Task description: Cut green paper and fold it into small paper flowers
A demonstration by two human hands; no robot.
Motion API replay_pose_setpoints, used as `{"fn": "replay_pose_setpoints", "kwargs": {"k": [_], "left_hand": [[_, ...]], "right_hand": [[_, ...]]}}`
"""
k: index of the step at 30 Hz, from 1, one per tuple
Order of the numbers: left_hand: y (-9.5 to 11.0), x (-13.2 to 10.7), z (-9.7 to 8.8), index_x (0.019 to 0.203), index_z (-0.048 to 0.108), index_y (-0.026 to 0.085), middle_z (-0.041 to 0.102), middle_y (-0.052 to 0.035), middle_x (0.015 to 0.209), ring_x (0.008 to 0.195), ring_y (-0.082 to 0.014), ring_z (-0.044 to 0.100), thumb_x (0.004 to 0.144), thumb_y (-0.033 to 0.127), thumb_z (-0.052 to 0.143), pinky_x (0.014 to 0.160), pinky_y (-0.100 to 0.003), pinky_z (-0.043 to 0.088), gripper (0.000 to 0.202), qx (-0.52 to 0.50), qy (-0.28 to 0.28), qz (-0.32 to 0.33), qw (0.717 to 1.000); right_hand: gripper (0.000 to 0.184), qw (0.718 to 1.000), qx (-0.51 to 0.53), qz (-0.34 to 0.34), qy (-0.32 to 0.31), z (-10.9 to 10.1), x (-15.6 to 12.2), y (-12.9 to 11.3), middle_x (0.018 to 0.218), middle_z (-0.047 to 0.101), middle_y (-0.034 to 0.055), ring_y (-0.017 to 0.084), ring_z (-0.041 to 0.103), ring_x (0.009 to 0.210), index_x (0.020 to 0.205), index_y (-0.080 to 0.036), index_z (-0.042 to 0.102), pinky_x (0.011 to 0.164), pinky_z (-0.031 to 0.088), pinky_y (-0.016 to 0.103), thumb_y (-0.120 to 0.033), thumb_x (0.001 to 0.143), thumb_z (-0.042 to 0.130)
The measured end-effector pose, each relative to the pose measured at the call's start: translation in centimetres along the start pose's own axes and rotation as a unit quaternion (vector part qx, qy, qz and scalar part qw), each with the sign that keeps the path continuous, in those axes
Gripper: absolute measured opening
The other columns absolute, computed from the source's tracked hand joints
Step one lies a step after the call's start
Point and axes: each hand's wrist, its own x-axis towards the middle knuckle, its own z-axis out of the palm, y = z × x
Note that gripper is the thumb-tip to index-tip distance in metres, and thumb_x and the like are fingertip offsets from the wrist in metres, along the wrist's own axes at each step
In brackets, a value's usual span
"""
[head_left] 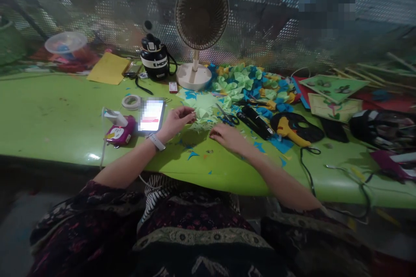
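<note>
My left hand [179,120], a watch on its wrist, is at the edge of a pile of pale green paper scraps [204,117]. Its thumb and fingers come together in a pinch; whatever may be between them is too small to make out. My right hand [227,137] rests low over the table just right of the scraps, fingers curled and pressed together, their contents hidden. Beyond it lie scissors [230,118] with dark handles, blades pointing to the scraps. A black stapler-like tool [255,122] sits to their right. A lit phone [151,115] lies beside my left wrist.
A fan [194,75] stands at the back, beside a black bottle [155,62] and a heap of folded green, blue and yellow paper pieces [240,82]. A tape roll [131,102] and purple power adapter [122,132] lie left; a yellow glue gun [290,132] and cables lie right.
</note>
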Motion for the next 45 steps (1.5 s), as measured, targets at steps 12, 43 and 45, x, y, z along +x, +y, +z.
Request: {"fn": "replay_pose_setpoints", "kwargs": {"k": [12,43,45], "left_hand": [[0.1,-0.2,0.0,0.103,0.066,0.012,0.072,-0.0043,0.08,0.07,-0.013,0.068,0.078,0.026,0.076,0.072,-0.029,0.057,0.03,0.018,-0.019,0.008,1.0],[0.4,-1.5,0.6,0.097,0.076,0.018,0.073,-0.0094,0.095,0.089,-0.0174,0.068,0.087,0.034,0.068,0.083,-0.035,0.055,0.021,0.21,-0.148,0.165,0.952],[0.5,-1.5,0.7,0.095,0.076,0.018,0.073,-0.0088,0.094,0.089,-0.0171,0.067,0.087,0.033,0.067,0.083,-0.034,0.055,0.019,0.209,-0.157,0.177,0.949]], "right_hand": [[0.013,0.999,0.036,-0.011,0.025,0.7,-0.1,0.1,0.098,0.067,0.0087,0.021,0.062,0.092,0.097,-0.017,0.069,0.082,0.046,0.033,-0.022,0.094,0.057],[0.016,0.952,0.189,-0.03,0.238,0.4,-0.2,-1.4,0.079,0.063,0.003,0.016,0.056,0.07,0.087,-0.021,0.07,0.064,0.044,0.029,-0.034,0.092,0.064],[0.015,0.952,0.187,-0.03,0.24,0.4,-0.2,-1.3,0.08,0.063,0.0033,0.016,0.056,0.071,0.087,-0.021,0.069,0.065,0.044,0.03,-0.034,0.092,0.064]]}}
